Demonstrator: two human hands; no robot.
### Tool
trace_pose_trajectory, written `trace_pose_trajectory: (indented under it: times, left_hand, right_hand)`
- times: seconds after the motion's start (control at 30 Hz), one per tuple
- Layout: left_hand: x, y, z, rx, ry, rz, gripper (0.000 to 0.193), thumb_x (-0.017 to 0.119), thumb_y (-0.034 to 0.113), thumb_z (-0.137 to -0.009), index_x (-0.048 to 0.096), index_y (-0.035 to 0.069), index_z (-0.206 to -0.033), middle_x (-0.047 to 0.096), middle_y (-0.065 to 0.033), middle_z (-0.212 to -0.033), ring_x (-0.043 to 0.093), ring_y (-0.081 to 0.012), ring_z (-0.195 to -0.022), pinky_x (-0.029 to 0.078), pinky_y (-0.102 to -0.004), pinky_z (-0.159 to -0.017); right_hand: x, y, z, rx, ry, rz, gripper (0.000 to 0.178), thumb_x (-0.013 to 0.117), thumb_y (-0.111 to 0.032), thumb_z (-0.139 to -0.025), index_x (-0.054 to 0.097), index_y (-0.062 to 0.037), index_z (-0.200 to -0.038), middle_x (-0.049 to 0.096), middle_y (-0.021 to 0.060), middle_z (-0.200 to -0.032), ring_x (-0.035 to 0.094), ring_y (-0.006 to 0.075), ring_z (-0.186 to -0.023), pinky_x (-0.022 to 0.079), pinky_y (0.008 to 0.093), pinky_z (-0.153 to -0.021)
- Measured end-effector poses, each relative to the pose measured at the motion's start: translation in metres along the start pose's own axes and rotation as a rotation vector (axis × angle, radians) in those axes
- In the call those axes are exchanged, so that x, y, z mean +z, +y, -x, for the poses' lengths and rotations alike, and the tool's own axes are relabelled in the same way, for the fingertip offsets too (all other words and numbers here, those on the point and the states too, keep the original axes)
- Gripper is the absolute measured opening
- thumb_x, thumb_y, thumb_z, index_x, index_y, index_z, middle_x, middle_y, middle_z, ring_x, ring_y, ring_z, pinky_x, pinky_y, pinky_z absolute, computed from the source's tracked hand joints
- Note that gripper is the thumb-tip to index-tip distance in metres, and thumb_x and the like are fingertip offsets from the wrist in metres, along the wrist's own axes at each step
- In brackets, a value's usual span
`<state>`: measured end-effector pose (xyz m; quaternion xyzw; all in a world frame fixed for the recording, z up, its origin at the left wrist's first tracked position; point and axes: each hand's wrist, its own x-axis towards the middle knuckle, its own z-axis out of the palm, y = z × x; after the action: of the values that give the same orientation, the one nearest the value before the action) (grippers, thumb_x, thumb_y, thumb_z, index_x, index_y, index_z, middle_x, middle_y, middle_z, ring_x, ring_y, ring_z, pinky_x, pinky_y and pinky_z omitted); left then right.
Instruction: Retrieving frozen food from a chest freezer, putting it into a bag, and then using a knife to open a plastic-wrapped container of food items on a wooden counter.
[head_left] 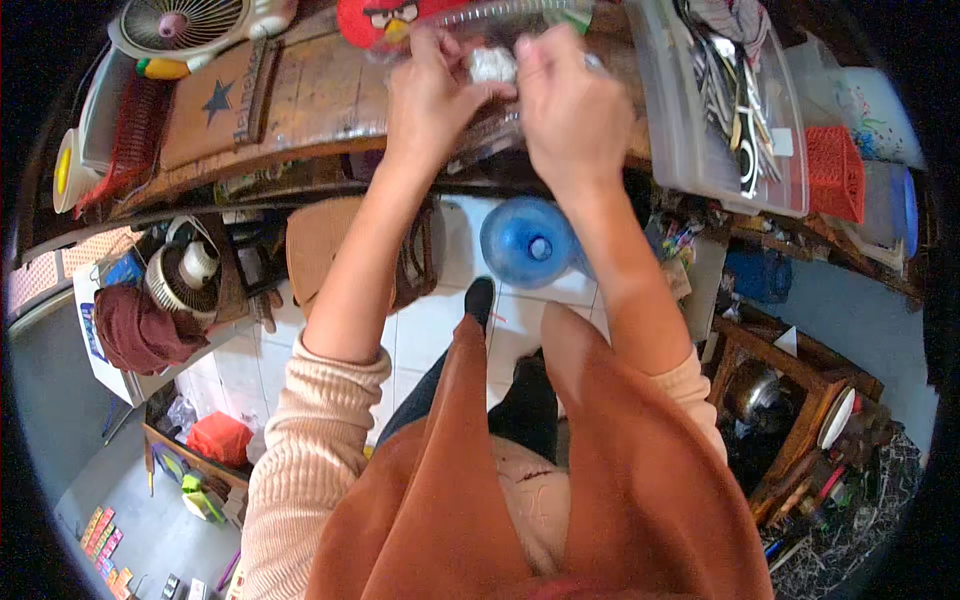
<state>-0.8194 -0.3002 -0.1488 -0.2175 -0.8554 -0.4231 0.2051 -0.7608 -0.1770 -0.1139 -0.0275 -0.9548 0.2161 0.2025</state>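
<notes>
I see bare wood on the table [325, 85] where I could slide the left hand [430, 105] outward, until the star-marked board [200, 105] and desk fan [190, 25]. Beside the right hand [577, 115], only a narrow strip separates me from the clear plastic bin [685, 130]. Ahead, a red bird figure [358, 22] blocks me; below, between the forearms, stands a blue water jug [515, 245].

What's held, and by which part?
Probably the white lump, at its lower edge, by the fingers of the left hand; blur hides the grip of the right hand.
</notes>
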Motion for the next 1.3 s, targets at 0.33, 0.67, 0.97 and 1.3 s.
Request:
trace_pose_trajectory:
  times: [0.33, 0.67, 0.97, 1.3]
  left_hand:
    - [-0.005, 0.013, 0.001, -0.135, -0.046, 0.070, 0.051, 0.083, 0.015, -0.062, 0.041, 0.003, -0.088, 0.058, -0.0123, -0.080, 0.062, -0.0246, -0.069, 0.049, -0.0331, -0.061]
    - [-0.004, 0.013, -0.001, -0.184, -0.054, -0.018, 0.057, 0.085, 0.017, -0.057, 0.039, 0.005, -0.088, 0.055, -0.0128, -0.068, 0.059, -0.0310, -0.062, 0.048, -0.0358, -0.057]
    - [-0.003, 0.006, -0.002, -0.149, -0.004, 0.094, 0.057, 0.084, 0.016, -0.060, 0.038, 0.003, -0.092, 0.059, -0.0158, -0.074, 0.064, -0.0342, -0.073, 0.049, -0.0348, -0.058]
    - [-0.022, 0.022, 0.000, 0.005, -0.094, 0.030, 0.044, 0.070, 0.011, -0.071, 0.044, 0.000, -0.106, 0.059, -0.0224, -0.087, 0.059, -0.0396, -0.081, 0.047, -0.0424, -0.069]
  right_hand:
    - [0.016, 0.022, 0.001, -0.020, 0.111, 0.028, 0.023, 0.047, -0.033, -0.093, 0.057, -0.0125, -0.091, 0.060, 0.0163, -0.064, 0.061, 0.0378, -0.061, 0.047, 0.0465, -0.053]
    - [-0.002, 0.007, -0.001, -0.043, 0.238, 0.001, 0.022, 0.050, -0.033, -0.091, 0.057, -0.0126, -0.089, 0.063, 0.0174, -0.071, 0.061, 0.0410, -0.069, 0.048, 0.0504, -0.060]
    - [0.000, 0.013, 0.012, 0.009, -0.064, 0.246, 0.020, 0.049, -0.032, -0.093, 0.056, -0.0129, -0.094, 0.064, 0.0158, -0.072, 0.061, 0.0397, -0.066, 0.048, 0.0465, -0.056]
    - [-0.028, 0.006, 0.017, 0.153, 0.280, -0.328, 0.023, 0.051, -0.023, -0.094, 0.060, -0.0026, -0.099, 0.065, 0.0131, -0.080, 0.060, 0.0181, -0.071, 0.047, 0.0318, -0.066]
